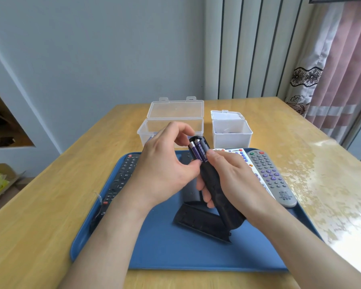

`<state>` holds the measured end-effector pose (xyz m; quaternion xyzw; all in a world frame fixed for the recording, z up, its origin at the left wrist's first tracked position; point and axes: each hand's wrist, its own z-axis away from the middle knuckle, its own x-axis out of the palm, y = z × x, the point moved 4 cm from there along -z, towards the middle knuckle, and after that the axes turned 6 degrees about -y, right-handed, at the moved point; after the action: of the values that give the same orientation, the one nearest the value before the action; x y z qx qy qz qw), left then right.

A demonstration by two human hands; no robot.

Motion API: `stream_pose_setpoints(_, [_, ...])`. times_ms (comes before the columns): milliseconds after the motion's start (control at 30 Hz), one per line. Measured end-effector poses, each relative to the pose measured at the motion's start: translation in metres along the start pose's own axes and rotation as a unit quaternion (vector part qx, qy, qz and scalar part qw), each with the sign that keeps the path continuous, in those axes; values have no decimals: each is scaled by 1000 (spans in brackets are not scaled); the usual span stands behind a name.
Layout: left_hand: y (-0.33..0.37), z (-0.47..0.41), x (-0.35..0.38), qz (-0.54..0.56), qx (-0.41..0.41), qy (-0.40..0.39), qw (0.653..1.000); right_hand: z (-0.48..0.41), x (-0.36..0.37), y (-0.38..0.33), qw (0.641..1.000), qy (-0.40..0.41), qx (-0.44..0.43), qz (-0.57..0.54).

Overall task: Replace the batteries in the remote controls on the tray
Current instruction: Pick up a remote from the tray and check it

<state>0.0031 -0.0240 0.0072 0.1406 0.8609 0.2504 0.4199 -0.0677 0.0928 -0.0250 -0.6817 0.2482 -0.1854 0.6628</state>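
Observation:
A black remote (214, 184) is held upright-tilted above the blue tray (154, 247), back side up, its battery bay open at the top. Two purple batteries (197, 151) lie side by side in the bay. My right hand (231, 178) grips the remote's body. My left hand (165, 163) pinches the left battery between thumb and fingers. The black battery cover (200, 223) lies on the tray below the remote. On the tray also lie a black remote (117, 184) at the left, a white remote (243, 158) and a grey remote (271, 176) at the right.
Two clear plastic boxes stand open behind the tray: a wide one (173, 124) and a smaller one (230, 132), each with something small inside. The wooden table (40, 226) reaches a wall at the back. A curtain (331, 69) hangs at the right.

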Motion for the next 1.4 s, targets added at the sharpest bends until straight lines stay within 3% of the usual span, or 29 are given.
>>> stream_pose_setpoints(300, [-3, -1, -5, 100, -11, 34, 994, 4, 9, -6, 1000, -31, -3, -4])
stream_pose_setpoints(733, [-2, 2, 9, 208, -72, 110, 969, 2, 4, -1, 994, 10, 30, -101])
stream_pose_setpoints(800, [-2, 1, 9, 301, -82, 130, 941, 1, 3, 1, 989, 13, 48, -140])
stream_pose_setpoints(933, [-16, 1, 6, 512, -171, 164, 825, -1, 4, 3, 980, -15, 67, -189])
stream_pose_setpoints(967, [-18, 1, 6, 520, -194, 150, 818, -1, 4, 4, 979, -25, 69, -189])
stream_pose_setpoints(1033, [-20, -1, 7, 427, -205, 86, 877, -1, 4, 4, 982, -44, 69, -170])
stream_pose_setpoints(1067, [-17, -2, 8, 354, -186, 42, 915, -1, 4, 3, 984, -51, 67, -159])
stream_pose_setpoints(1133, [-12, -4, 10, 254, -137, -12, 957, 0, 3, 1, 986, -56, 60, -147])
stream_pose_setpoints(1300, [-10, -3, 7, 196, -101, 22, 975, 1, 0, -1, 988, -68, 60, -128])
stream_pose_setpoints(1400, [-9, -2, 10, 267, -129, -2, 955, 2, -1, -4, 986, -70, 54, -141])
